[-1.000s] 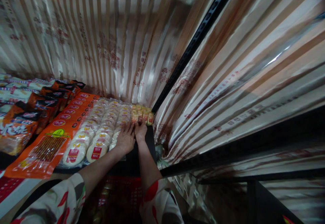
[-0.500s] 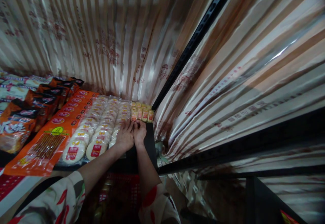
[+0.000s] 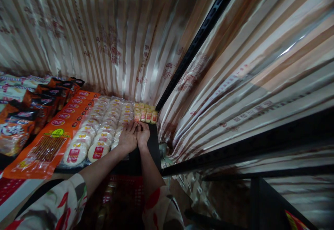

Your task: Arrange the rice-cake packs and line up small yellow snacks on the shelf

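Observation:
Both my hands meet at the front of a block of small yellow wrapped snack packets [image 3: 148, 116], stood in rows at the shelf's far right corner. My left hand [image 3: 127, 139] lies partly over the rightmost row of wrapped rice crackers [image 3: 127, 111]. Its fingers stretch forward, with the tips beside the nearest yellow packet. Close against it, my right hand [image 3: 143, 135] has its fingers curled in, touching the front of the packets. Whatever those fingers hold, if anything, is hidden.
Left of my hands lie more rice cracker rows [image 3: 97, 150], an orange bag of sticks [image 3: 49, 146] and several orange-black snack bags [image 3: 18, 129]. A black upright post [image 3: 193, 49] rises at the shelf [image 3: 153, 153] corner. Striped curtains [image 3: 117, 32] hang behind and to the right.
The view has shifted very slightly. My hands stay at the front of the yellow packets in nearly the same pose.

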Motion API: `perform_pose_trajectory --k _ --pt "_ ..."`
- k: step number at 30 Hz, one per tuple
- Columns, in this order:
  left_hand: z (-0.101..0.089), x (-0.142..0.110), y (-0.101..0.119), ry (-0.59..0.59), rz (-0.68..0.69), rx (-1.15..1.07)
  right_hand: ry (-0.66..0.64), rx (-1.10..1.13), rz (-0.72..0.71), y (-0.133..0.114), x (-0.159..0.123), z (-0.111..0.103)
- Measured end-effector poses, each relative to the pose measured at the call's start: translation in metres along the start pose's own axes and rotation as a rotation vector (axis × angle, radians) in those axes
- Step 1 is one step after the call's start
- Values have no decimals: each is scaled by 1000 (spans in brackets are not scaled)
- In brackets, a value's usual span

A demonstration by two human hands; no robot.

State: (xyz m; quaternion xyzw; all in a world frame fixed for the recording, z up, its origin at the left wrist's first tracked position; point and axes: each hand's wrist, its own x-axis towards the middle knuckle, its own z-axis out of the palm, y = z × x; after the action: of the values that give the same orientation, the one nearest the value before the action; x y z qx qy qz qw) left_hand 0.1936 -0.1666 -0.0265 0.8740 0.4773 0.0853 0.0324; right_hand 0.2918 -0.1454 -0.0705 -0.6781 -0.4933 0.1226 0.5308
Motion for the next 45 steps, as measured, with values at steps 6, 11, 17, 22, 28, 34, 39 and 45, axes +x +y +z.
perform_pose_trajectory --k 6,11,17,22,28,34,39,45 --pt "3 0 -1 20 8 6 -21 -40 15 5 0 1" --pt "4 1 -1 28 10 -1 -29 -19 2 4 0 1" --pt "4 0 -1 37 12 -23 -30 0 4 -1 3 -1" --pt "3 0 -1 50 23 -32 -15 14 -11 -6 2 -6" --pt "-4 -3 -2 52 39 -51 20 1 -7 -12 -5 -12" --pt "-16 -11 2 102 51 -46 74 -48 -6 -22 -17 -23" --pt "-25 -30 15 99 53 -74 121 -52 -34 -26 -38 -35" --pt "-27 -67 27 30 77 -151 129 -36 -17 -37 -76 -54"
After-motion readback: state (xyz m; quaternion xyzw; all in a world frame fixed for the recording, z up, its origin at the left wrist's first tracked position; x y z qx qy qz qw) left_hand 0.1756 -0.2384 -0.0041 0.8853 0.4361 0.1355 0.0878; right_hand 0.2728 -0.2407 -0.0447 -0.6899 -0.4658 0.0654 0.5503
